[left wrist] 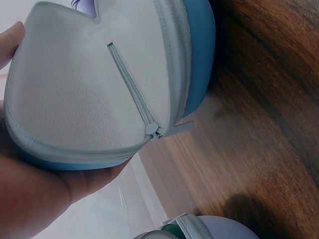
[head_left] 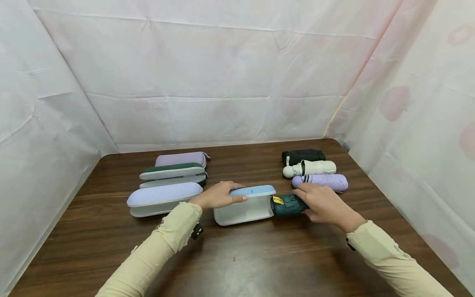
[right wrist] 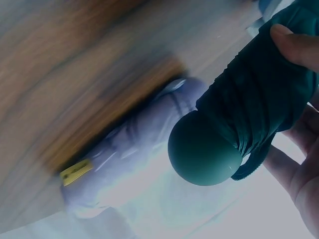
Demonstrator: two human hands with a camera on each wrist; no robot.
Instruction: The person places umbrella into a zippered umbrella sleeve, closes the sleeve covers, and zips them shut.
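My left hand (head_left: 221,194) grips the raised lid of a blue zippered case (head_left: 253,190), with the thumb at the front edge and the fingers behind. The case is unzipped, and its pale grey lining (left wrist: 70,94) shows in the left wrist view. My right hand (head_left: 326,205) holds a folded dark green umbrella (head_left: 289,205) with a yellow tag. Its tag end overlaps the right end of the case in the head view. In the right wrist view the umbrella's round green handle (right wrist: 204,149) sticks out, with thumb and fingers around the pleated cloth.
Left of the case lie a lavender-blue case (head_left: 165,194), a partly open dark green case (head_left: 174,171) and a closed purple case (head_left: 179,159). At the right, folded umbrellas in purple (head_left: 326,181), white (head_left: 319,167) and black (head_left: 303,156) lie on the brown table (head_left: 237,255).
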